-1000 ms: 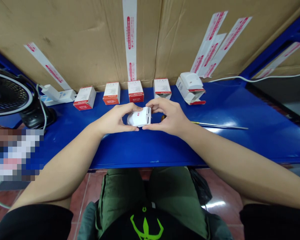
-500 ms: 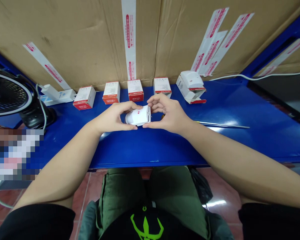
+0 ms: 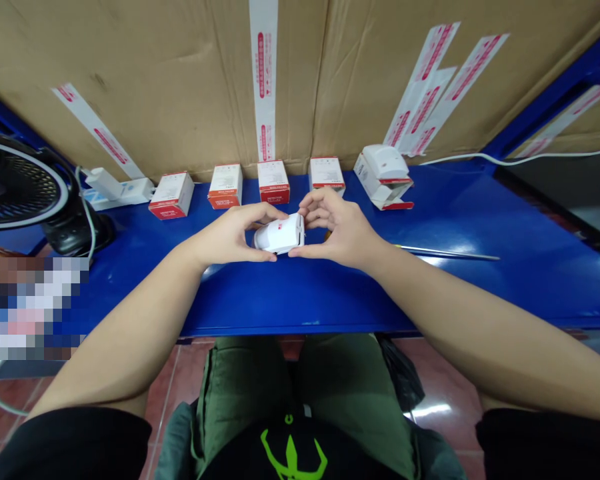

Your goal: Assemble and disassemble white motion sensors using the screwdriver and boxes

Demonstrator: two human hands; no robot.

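Note:
A small white plastic device (image 3: 281,235) with a red label sits between both hands just above the blue table (image 3: 300,293). My left hand (image 3: 230,235) grips its rounded left end with thumb below and fingers over the top. My right hand (image 3: 341,228) holds its squared right end, thumb underneath, fingers curled at the upper edge. Behind them stands a row of several small red-and-white boxes (image 3: 273,181).
An opened box with a white device on top (image 3: 384,175) stands at the back right. A long thin screwdriver (image 3: 445,253) lies right of my right hand. A black fan (image 3: 25,193) and a white power strip (image 3: 114,190) occupy the left. Cardboard cartons (image 3: 180,80) wall the back.
The device has tilted and shifted slightly between my fingers; my right fingers lifted a little off its top edge. Both hands stay in the same place.

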